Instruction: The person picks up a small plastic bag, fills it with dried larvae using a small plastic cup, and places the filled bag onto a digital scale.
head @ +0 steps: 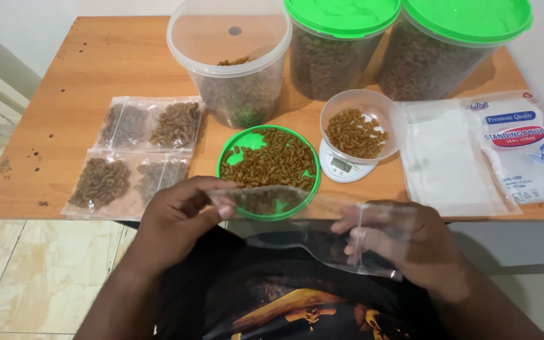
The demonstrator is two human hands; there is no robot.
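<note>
Both hands pinch an empty clear pouch (322, 233) at the desk (96, 69) edge: left hand (181, 217) fingers grip its mouth, right hand (404, 242) holds the side. It lies crosswise; beyond sits the green lid (269, 170) of brown pellets, nearer the left hand.

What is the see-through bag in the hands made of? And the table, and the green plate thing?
The bag looks like thin clear plastic: glossy, crinkly, fingers show through. The table seems wood or wood-look board: orange-brown, matte, dark specks. The green lid looks like smooth hard plastic.

Two green-lidded jars (341, 50) – filled pouches (136, 154) – scale (345, 167).
</note>
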